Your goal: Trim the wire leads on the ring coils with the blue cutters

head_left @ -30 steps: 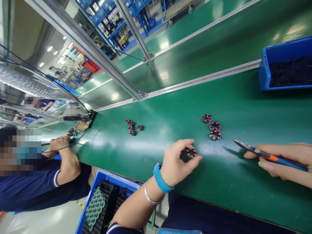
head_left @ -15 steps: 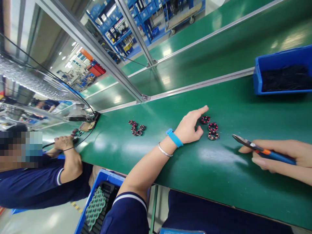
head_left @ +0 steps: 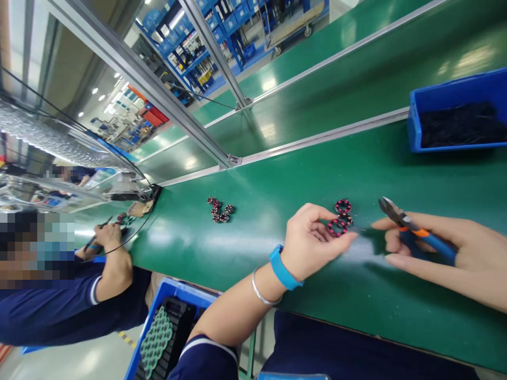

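Observation:
My left hand (head_left: pixel 311 248) is closed on a small motor stator (head_left: pixel 337 228), a ring with pink and dark segments, between thumb and fingers. Right behind it lie two similar rings, a pink one (head_left: pixel 343 206) and a partly covered one (head_left: pixel 346 218); fine wire ends stick out beside them. In my right hand (head_left: pixel 451 237) are diagonal cutters (head_left: pixel 412 226) with blue and orange handles. Their jaws point up and left, slightly apart, to the right of the rings. My right thumb and index finger stretch toward the held stator without touching it.
Several more stators (head_left: pixel 224 217) sit in a cluster farther left on the green bench (head_left: pixel 253 258). A blue bin (head_left: pixel 455 150) of black material stands back right. A metal rail (head_left: pixel 325 134) runs behind. A co-worker (head_left: pixel 51 301) works at left, near a blue crate (head_left: pixel 138 343).
My left hand has come nearer to me and gone from spread fingers to gripping a stator. The cutters have opened and tilted more upright, and my right thumb and finger reach farther left.

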Tool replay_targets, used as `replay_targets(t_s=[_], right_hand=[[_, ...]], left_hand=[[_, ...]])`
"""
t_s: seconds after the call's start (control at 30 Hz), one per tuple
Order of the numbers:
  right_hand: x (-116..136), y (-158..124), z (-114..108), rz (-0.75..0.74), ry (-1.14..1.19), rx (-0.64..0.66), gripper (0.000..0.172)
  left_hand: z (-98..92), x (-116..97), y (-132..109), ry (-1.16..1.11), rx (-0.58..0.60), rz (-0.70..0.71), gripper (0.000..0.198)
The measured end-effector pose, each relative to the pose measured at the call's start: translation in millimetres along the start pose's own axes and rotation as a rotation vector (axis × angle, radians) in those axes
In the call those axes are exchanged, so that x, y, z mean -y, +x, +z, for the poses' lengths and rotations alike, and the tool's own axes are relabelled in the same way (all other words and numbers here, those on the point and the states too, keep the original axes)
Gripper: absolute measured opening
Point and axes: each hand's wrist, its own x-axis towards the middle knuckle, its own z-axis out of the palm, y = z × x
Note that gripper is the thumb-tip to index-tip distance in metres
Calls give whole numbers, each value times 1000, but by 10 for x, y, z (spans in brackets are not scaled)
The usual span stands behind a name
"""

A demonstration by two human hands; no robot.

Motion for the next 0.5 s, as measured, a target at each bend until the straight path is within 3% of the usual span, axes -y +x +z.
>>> replay_targets(t_s=[0.13,0.33,0.5], right_hand=[[195,41,88,-18,106,-38,68],[81,84,91,-29,154,9,66],[143,146,-54,67,171,-87,87]], left_hand=[[219,-134,-79,-34,66,-30,62],[278,-125,-98,-56,122,-29,62],[226,-123,-115,-70,215,-211,72]])
